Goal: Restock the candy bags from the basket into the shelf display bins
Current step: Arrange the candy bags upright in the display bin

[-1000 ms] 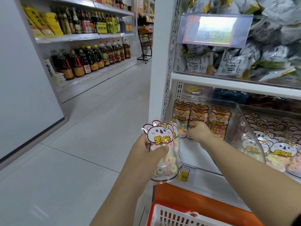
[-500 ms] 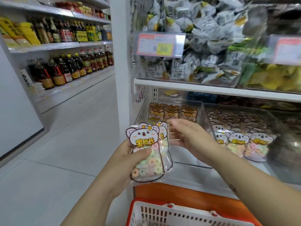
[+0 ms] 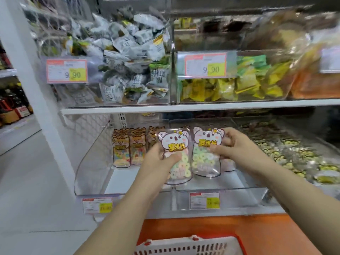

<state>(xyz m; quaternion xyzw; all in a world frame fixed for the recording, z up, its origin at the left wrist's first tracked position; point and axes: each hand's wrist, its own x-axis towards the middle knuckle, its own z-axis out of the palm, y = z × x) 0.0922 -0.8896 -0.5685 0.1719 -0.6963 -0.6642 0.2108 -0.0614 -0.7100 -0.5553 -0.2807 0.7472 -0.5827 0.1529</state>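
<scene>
In lower left clear bin [image 3: 92, 162]: rows of tiger-print bags [image 3: 128, 150] upright at the back. Upper bins: grey-white packets [image 3: 125, 61], yellow-green packets [image 3: 239, 83].

Left hand [image 3: 158, 162] gripping koala candy bag [image 3: 176, 155], thumb across its front. Right hand [image 3: 237, 150] pinching second koala bag [image 3: 204, 155] just beside it. Both bags upright, in front of the lower bins.

Below: basket [image 3: 184, 245], orange shelf base [image 3: 202, 227]. Pale floor [image 3: 27, 181] at left.

Bright, even store light; motion blur, wide-angle edge warping.
</scene>
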